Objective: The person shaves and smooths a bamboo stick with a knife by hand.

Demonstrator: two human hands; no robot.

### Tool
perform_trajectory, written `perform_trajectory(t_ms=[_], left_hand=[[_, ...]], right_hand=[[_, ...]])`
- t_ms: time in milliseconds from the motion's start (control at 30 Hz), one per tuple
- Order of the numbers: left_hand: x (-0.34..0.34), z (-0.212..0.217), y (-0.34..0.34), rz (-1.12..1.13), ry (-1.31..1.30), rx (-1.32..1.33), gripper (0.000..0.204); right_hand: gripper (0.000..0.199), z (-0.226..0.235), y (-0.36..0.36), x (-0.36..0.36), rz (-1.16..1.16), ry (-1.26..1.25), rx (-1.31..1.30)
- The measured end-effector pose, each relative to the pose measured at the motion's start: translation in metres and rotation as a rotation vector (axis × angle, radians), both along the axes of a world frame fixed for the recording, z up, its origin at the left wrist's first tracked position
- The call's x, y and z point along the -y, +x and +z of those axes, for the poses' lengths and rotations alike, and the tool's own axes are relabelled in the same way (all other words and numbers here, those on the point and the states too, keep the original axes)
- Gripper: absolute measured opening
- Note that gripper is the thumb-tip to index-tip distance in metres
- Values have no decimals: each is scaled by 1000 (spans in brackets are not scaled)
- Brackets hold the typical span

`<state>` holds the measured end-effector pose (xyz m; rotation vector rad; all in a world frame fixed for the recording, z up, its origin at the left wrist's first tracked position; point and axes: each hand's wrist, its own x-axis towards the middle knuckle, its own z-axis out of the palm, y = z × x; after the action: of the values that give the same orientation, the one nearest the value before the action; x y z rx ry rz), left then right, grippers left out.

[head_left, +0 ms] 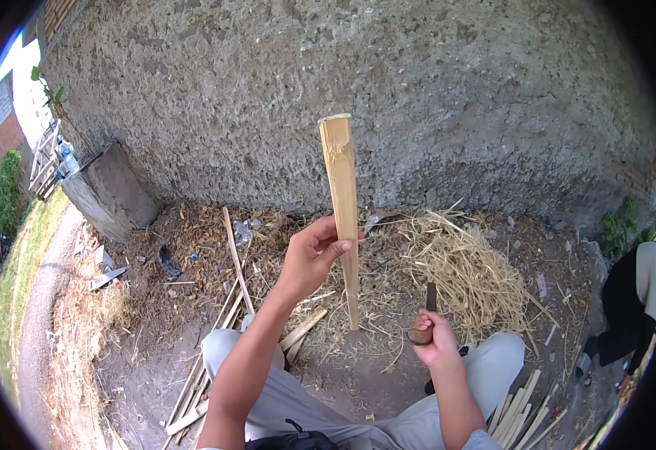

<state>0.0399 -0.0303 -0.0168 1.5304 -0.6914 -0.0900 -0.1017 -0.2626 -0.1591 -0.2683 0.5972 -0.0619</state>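
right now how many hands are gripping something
2: the left hand holds an upright bamboo strip at its middle; the right hand grips a dark tool handle above the right knee.

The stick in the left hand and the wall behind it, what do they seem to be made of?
The stick looks like split bamboo or pale wood: bare, yellowish, fibrous grain, rough cut top. The wall looks like rough grey plaster or concrete, pitted and unpainted.

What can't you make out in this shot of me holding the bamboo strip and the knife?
Head view:
- Knife: handle hidden inside the right hand; blade dark and narrow, edge unclear.
- Bamboo strip: middle covered by left hand fingers.
- Person at right: cut off by the picture's rim.
- Bottles far left: too small.
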Motion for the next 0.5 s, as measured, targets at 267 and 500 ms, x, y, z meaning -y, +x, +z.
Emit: perform_trajectory(t_ms=[267, 500], left_hand=[[-3, -4, 4, 37, 26, 47, 30], [-3, -3, 3, 112, 5, 25, 28]], right_hand=[[5, 4, -1, -3, 12, -34, -24], [5, 7, 0, -6, -5, -44, -46]])
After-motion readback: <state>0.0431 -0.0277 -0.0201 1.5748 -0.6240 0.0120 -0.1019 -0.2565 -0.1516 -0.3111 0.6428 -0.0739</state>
